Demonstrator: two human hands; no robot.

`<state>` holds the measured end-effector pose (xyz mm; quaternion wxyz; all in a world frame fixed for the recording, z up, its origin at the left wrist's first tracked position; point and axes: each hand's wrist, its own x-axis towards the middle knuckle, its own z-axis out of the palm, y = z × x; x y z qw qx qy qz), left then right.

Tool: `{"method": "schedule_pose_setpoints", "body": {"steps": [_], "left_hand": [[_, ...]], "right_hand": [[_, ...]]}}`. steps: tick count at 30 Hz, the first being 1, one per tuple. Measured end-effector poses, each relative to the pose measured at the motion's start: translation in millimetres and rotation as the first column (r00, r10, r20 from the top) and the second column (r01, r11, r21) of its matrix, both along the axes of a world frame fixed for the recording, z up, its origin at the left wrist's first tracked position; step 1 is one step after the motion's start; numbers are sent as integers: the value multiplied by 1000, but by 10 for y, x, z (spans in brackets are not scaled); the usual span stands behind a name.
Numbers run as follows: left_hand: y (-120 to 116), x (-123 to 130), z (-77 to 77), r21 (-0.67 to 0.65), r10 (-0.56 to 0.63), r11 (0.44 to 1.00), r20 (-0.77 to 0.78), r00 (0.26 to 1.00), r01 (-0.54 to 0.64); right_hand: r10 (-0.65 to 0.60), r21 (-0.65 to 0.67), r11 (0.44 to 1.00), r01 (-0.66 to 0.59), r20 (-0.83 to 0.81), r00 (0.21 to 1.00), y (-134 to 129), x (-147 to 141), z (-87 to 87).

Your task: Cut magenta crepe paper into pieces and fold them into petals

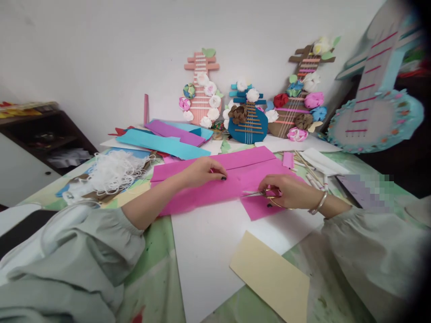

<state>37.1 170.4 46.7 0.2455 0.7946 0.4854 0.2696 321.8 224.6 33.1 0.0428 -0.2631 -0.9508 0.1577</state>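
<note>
Bright pink paper [202, 193] lies across the middle of the table, with a folded strip along its far side. My right hand [283, 190] is closed round the handles of small scissors [256, 194], whose blades point left at the paper's near edge, where a cut piece angles toward me. Over the left part of the paper, my left hand [206, 172] is closed in a pinch; what is between its fingertips is too small to make out. Beneath the pink paper is a large white sheet [205, 260].
A cream card [272, 273] lies in front. White string [114, 172] is heaped at left, near blue paper [161, 143]. Paper instruments, including a pink one [200, 105] and a blue one [247, 128], lean on the wall. Thin sticks [313, 179] lie at right.
</note>
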Motion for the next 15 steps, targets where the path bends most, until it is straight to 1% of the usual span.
{"method": "schedule_pose_setpoints", "body": {"steps": [4, 8, 11, 15], "left_hand": [[144, -97, -168, -114, 3, 993, 85, 996, 7], [197, -167, -314, -172, 32, 985, 172, 985, -2], [207, -197, -384, -209, 61, 978, 205, 977, -17], [220, -238, -428, -229, 87, 973, 209, 974, -38]], "right_hand": [[57, -44, 997, -56, 16, 998, 83, -66, -48], [95, -83, 992, -96, -9, 995, 125, -73, -119], [118, -113, 986, -123, -43, 992, 161, -82, -162], [134, -124, 982, -143, -77, 988, 213, -117, -199]]}}
